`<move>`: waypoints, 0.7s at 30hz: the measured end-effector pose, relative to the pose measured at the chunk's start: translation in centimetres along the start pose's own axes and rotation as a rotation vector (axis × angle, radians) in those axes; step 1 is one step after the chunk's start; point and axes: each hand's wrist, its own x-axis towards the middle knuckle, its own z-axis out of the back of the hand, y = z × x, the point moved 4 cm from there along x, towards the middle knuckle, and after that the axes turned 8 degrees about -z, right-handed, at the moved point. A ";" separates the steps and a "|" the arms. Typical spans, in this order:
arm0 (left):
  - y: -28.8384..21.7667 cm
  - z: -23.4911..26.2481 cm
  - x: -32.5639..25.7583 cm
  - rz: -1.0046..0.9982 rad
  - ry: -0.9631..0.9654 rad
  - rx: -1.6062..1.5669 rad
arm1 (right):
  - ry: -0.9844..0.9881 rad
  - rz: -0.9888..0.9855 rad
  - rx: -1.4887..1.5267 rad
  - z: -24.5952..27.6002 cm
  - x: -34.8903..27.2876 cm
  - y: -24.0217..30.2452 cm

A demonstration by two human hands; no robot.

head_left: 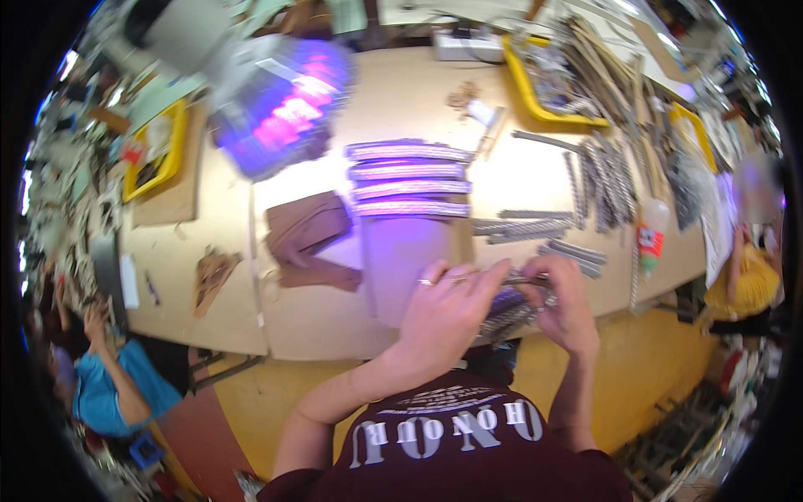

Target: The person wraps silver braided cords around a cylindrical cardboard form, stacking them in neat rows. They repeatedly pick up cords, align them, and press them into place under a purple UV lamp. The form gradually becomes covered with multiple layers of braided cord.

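At the front edge of the table, my left hand and my right hand are close together. The fingertips of both are closed on a thin, dark grey braided strip. A ring shows on a left finger. Below my hands lies a bundle of similar braided strips, partly hidden by them. Several shiny strips lie in parallel rows just beyond, above a flat brown panel. Loose grey strips rest to the right of these rows.
A lamp glowing purple and pink stands at back left. Folded brown pieces lie left of the panel. A heap of strips, a yellow tray and a red-labelled bottle are on the right. A person in blue sits left.
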 end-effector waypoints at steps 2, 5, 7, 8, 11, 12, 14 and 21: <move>-0.1 0.3 0.1 -0.022 -0.142 0.135 | 0.038 -0.088 -0.030 -0.5 0.3 -0.8; 1.3 2.2 -2.5 -0.006 -0.311 0.073 | 0.080 -0.093 -0.175 -1.4 0.9 -1.5; 3.4 3.5 -5.1 0.079 -0.358 0.089 | 0.032 -0.064 -0.251 -1.9 1.3 -1.5; 4.9 4.2 -6.5 0.161 -0.365 0.128 | -0.014 -0.060 -0.258 -2.0 1.4 -1.3; 8.8 5.5 -10.5 0.339 -0.319 0.256 | -0.084 -0.066 -0.231 -2.1 2.1 -0.4; 9.7 5.7 -11.5 0.360 -0.261 0.315 | -0.095 -0.072 -0.217 -1.9 2.4 0.1; 10.8 5.0 -12.5 0.366 -0.188 0.372 | -0.113 0.013 -0.201 -1.8 2.9 1.8; 11.7 3.2 -12.3 0.299 -0.149 0.391 | 0.029 0.296 -0.131 -2.9 4.0 8.9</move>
